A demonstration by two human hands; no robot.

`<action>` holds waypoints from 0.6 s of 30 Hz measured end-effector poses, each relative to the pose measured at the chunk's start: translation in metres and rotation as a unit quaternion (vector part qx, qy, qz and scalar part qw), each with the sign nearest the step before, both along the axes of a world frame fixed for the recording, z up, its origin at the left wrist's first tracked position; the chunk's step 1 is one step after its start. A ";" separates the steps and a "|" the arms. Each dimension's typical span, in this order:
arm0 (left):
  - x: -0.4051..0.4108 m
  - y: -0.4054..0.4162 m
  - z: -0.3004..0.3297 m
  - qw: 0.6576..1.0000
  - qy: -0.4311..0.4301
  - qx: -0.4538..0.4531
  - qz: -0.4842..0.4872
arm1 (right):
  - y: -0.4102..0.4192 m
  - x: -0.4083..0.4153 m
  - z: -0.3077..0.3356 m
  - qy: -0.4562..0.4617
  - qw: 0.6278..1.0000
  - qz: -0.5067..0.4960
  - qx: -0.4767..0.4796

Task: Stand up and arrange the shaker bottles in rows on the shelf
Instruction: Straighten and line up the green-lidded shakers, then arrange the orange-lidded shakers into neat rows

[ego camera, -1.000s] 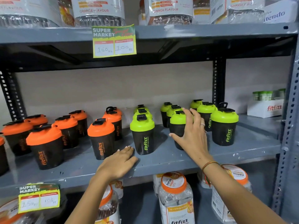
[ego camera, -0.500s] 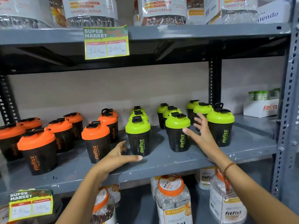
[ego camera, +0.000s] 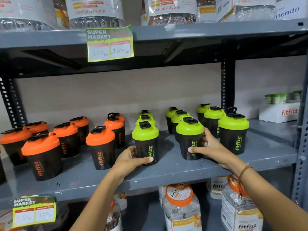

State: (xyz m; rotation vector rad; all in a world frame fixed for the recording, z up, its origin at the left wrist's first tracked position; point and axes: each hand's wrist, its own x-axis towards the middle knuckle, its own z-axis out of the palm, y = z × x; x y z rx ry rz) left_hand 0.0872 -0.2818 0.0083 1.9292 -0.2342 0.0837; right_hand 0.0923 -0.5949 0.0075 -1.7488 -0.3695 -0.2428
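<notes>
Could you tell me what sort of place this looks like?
Most likely a supermarket aisle: grey metal shelving carries a "Super Market" price tag, rows of branded shakers and boxed stock.

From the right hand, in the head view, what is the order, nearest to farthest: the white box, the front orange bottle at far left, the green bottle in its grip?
1. Green bottle, held in right hand.
2. White box, far right.
3. Front orange bottle, far left.
</notes>
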 end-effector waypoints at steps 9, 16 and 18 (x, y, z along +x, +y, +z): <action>-0.006 0.000 0.000 1.000 -0.015 0.012 -0.002 | -0.003 0.000 0.001 0.003 0.999 -0.035 -0.029; -0.003 0.001 -0.002 1.000 -0.013 0.006 -0.004 | -0.003 0.001 0.000 0.001 0.997 -0.052 -0.060; -0.006 0.001 0.000 1.000 -0.016 0.012 0.002 | -0.003 0.000 0.000 -0.006 0.996 -0.054 -0.067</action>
